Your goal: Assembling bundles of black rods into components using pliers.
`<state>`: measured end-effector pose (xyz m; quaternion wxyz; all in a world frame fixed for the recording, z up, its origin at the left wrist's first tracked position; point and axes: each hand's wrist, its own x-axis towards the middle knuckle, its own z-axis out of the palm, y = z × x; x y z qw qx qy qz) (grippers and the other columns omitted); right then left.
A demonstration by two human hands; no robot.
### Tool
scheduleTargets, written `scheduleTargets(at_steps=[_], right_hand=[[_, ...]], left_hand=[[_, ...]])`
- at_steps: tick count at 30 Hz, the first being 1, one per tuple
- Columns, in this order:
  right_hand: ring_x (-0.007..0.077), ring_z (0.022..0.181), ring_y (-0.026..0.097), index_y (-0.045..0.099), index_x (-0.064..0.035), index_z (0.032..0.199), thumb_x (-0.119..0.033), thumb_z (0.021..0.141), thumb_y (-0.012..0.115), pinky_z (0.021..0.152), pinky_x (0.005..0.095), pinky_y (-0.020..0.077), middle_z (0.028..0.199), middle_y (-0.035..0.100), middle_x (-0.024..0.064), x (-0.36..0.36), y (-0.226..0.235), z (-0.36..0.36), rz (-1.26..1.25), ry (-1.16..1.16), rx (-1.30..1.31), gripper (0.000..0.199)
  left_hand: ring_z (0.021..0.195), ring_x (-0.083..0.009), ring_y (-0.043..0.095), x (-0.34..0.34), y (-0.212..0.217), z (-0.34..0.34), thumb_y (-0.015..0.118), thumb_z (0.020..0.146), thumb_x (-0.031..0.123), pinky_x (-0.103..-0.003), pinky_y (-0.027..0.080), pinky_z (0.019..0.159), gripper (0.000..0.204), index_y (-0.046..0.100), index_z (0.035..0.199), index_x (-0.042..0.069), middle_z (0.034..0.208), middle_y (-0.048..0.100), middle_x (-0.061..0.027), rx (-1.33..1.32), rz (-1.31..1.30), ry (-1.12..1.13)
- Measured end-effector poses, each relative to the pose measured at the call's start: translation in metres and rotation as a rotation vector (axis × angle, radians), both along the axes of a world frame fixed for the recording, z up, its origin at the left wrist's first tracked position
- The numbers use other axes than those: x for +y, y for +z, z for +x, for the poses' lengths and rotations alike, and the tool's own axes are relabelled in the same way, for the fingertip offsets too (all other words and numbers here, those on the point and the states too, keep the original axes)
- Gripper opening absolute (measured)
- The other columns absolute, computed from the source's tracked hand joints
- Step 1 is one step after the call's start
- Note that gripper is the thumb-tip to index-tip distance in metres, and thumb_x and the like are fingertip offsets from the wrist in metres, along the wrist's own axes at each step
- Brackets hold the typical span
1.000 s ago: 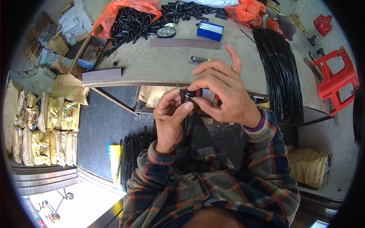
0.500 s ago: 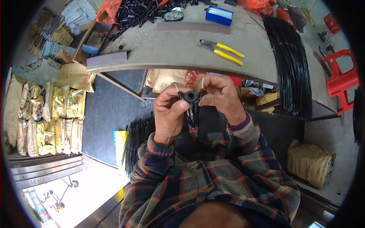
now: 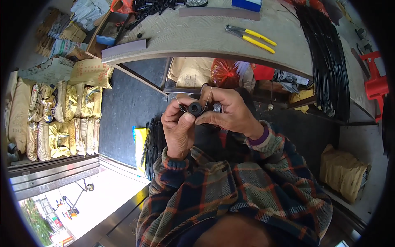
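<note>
Head view shows us holding a small black round part [image 3: 195,108] up in front of our chest, below the edge of the wooden workbench [image 3: 193,39]. Our left hand [image 3: 177,128] is curled around it from below with the thumb pressed against its rim, and our right hand [image 3: 229,112] pinches it from the other side, fingers closed tight. A thin bent wire [image 3: 207,95] sticks up out of the piece between our fingers, so we reckon the fitting of wire to part is in the middle, not finished; whether the wire is fully seated we can't tell, our fingers cover that bit. What's left looks like a lot: a heap of similar black parts [image 3: 154,5] sits at the far edge of the bench and a long bundle of black rods [image 3: 327,61] lies along the right side, untouched. The yellow-handled pliers [image 3: 251,38] lie on the bench, well apart from both hands, nobody holding them. No finished pile that we can make out.
</note>
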<state>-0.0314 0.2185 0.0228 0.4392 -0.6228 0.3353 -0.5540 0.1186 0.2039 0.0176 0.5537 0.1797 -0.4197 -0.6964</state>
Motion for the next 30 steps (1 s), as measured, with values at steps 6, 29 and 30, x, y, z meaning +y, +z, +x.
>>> scheduleTargets(at_steps=[6, 29, 30], right_hand=[[0.0063, 0.072, 0.050, 0.053, -0.0014, 0.085, -0.011, 0.067, 0.076, 0.067, 0.0213, 0.0413, 0.076, 0.053, -0.0010, -0.003, 0.011, -0.004, 0.187, 0.258, -0.107, 0.031], [0.0241, 0.064, 0.061, 0.057, 0.0001, 0.092, -0.004, 0.067, 0.071, 0.056, 0.0281, 0.0488, 0.077, 0.060, 0.0107, 0.011, -0.017, 0.015, -0.296, -0.431, 0.348, 0.029], [0.0241, 0.064, 0.061, 0.057, 0.0001, 0.092, -0.004, 0.067, 0.071, 0.056, 0.0281, 0.0488, 0.077, 0.060, 0.0107, 0.006, -0.018, 0.016, -0.300, -0.420, 0.346, 0.029]], left_hand=[[0.079, -0.0119, 0.049, -0.003, -0.009, 0.012, 0.070, 0.074, 0.025, -0.024, 0.039, 0.073, 0.033, 0.056, 0.090, -0.001, 0.084, 0.052, -0.0039, -0.007, -0.059, -0.135], [0.092, -0.0127, 0.053, 0.007, -0.040, 0.005, 0.062, 0.081, 0.011, -0.026, 0.041, 0.084, 0.027, 0.054, 0.104, 0.000, 0.101, 0.056, -0.0073, -0.009, 0.164, 0.106], [0.095, -0.0134, 0.053, 0.010, -0.043, 0.004, 0.059, 0.083, 0.009, -0.027, 0.041, 0.086, 0.028, 0.053, 0.109, -0.001, 0.106, 0.056, -0.0088, -0.060, 0.210, 0.208]])
